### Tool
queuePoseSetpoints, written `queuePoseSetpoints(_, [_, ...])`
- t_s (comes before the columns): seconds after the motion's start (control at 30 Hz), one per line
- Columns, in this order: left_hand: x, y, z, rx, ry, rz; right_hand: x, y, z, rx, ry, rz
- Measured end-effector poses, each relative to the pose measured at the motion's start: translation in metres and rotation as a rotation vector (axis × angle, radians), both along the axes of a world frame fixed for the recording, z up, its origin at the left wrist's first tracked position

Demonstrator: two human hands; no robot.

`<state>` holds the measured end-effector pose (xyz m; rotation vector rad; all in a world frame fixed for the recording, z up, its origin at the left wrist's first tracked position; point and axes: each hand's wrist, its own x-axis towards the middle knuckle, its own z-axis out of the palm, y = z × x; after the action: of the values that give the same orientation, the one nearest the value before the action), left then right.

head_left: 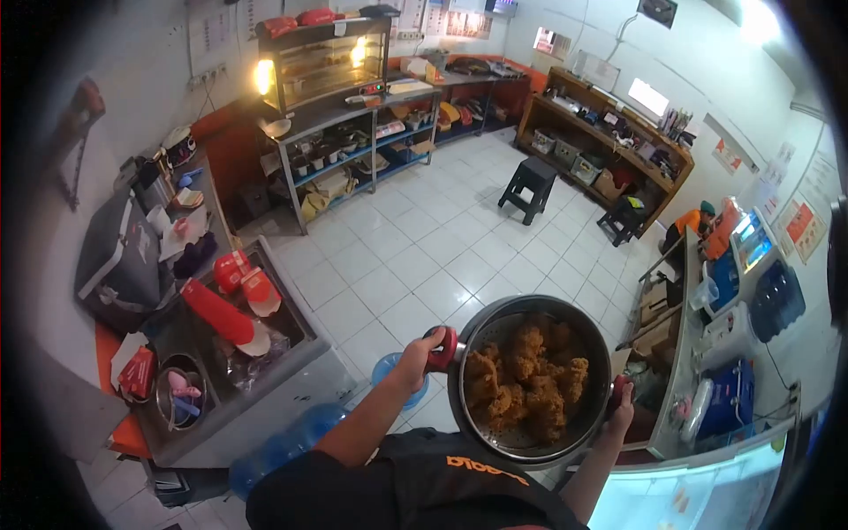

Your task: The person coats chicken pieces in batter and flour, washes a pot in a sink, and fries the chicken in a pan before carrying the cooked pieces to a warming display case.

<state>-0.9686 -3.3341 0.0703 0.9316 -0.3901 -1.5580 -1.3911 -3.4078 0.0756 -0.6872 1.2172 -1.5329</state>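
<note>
Between my two hands I carry a round metal steamer pot (459, 389) with a perforated inner surface and red handles. Several pieces of brown, crusty fried chicken (530, 380) lie inside it. My left hand (415, 358) is closed around the red handle on the left side. On the opposite side, my right hand (621, 413) grips the other handle, its fingers partly hidden by the pot's rim. The pot is held up in front of my body, above the tiled floor.
At left, a metal counter (327, 340) bears red paper packaging (221, 314) and a metal bowl (179, 389). A lit display warmer (322, 66) stands on the far worktable. A black stool (528, 190) is on the floor. Blue water jugs (283, 442) sit below me; a person in orange (689, 221) crouches right.
</note>
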Motion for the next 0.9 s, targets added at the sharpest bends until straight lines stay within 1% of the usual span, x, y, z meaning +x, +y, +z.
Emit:
queuePoseSetpoints(0.13, [0.009, -0.093, -0.012, -0.012, -0.004, -0.006, -0.001, -0.099, -0.011, 0.005, -0.04, 0.022])
queuePoseSetpoints(0.2, [0.019, -0.142, -0.019, -0.018, -0.014, 0.0, 0.007, -0.156, -0.018, 0.054, -0.038, 0.082])
queuePoseSetpoints(0.27, [0.027, -0.195, -0.026, 0.015, -0.06, 0.058, 0.022, -0.219, -0.02, 0.036, -0.015, 0.083])
queuePoseSetpoints(0.33, [0.04, -0.252, -0.03, 0.002, -0.047, 0.104, 0.042, -0.287, -0.019, 0.022, 0.043, 0.065])
queuePoseSetpoints(0.37, [0.039, -0.271, -0.031, 0.013, -0.028, 0.116, 0.043, -0.324, -0.02, 0.093, 0.068, 0.064])
queuePoseSetpoints(0.4, [0.046, -0.293, -0.027, 0.017, -0.04, 0.155, 0.053, -0.364, -0.023, 0.095, 0.058, 0.104])
queuePoseSetpoints(0.47, [0.055, -0.335, -0.021, -0.026, 0.0, 0.214, 0.078, -0.425, -0.009, 0.019, -0.079, 0.246])
queuePoseSetpoints(0.5, [0.062, -0.351, -0.011, -0.021, -0.019, 0.246, 0.109, -0.442, 0.021, 0.111, -0.007, 0.186])
queuePoseSetpoints(0.53, [0.072, -0.367, -0.009, -0.009, -0.032, 0.265, 0.124, -0.473, 0.019, 0.046, -0.021, 0.238])
queuePoseSetpoints(0.6, [0.092, -0.396, -0.007, -0.023, -0.039, 0.369, 0.157, -0.53, 0.02, 0.087, 0.011, 0.316])
queuePoseSetpoints(0.67, [0.115, -0.429, -0.008, -0.059, -0.03, 0.412, 0.187, -0.585, 0.006, 0.098, 0.035, 0.34])
queuePoseSetpoints(0.7, [0.125, -0.443, -0.009, -0.022, -0.027, 0.442, 0.202, -0.614, 0.001, 0.106, 0.063, 0.35])
queuePoseSetpoints(0.8, [0.164, -0.494, -0.037, 0.025, -0.009, 0.507, 0.269, -0.682, -0.006, 0.054, 0.021, 0.333])
queuePoseSetpoints(0.87, [0.193, -0.536, -0.04, 0.045, 0.016, 0.551, 0.297, -0.734, -0.021, 0.074, 0.051, 0.372])
queuePoseSetpoints(0.9, [0.207, -0.557, -0.041, 0.051, 0.019, 0.562, 0.305, -0.761, -0.029, 0.126, 0.065, 0.447])
